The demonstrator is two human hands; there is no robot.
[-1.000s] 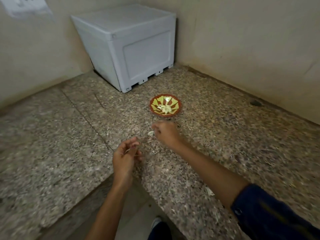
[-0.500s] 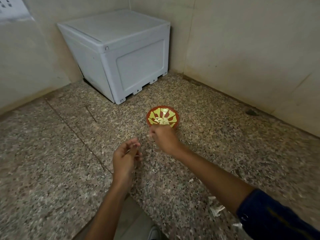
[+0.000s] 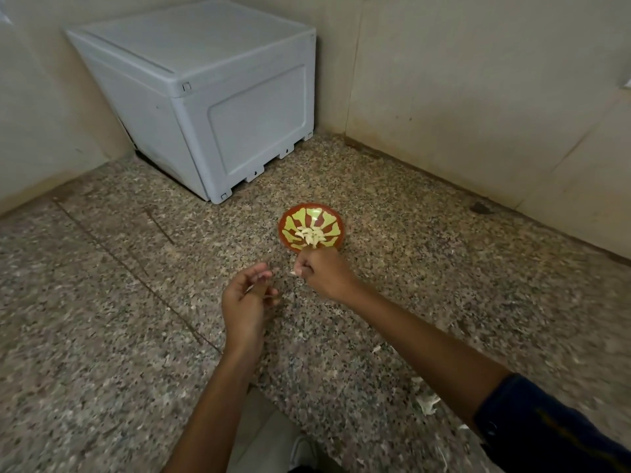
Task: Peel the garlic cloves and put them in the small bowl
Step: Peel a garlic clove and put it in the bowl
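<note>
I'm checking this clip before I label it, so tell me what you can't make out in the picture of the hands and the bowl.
- Right hand, head view: curled fingers hide what it holds; only a pale bit shows.
- Left hand: something thin between the fingers, too small to tell.
- Garlic cloves in the small bowl: heaped, cannot be counted.
- Bowl's near rim: behind the right hand.
- Pale scraps on the counter: blurred.

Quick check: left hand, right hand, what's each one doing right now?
Left hand: fingers loosely curled, pinching a thin scrap, likely garlic skin.
Right hand: curled at the small bowl rim; contents unclear.
</note>
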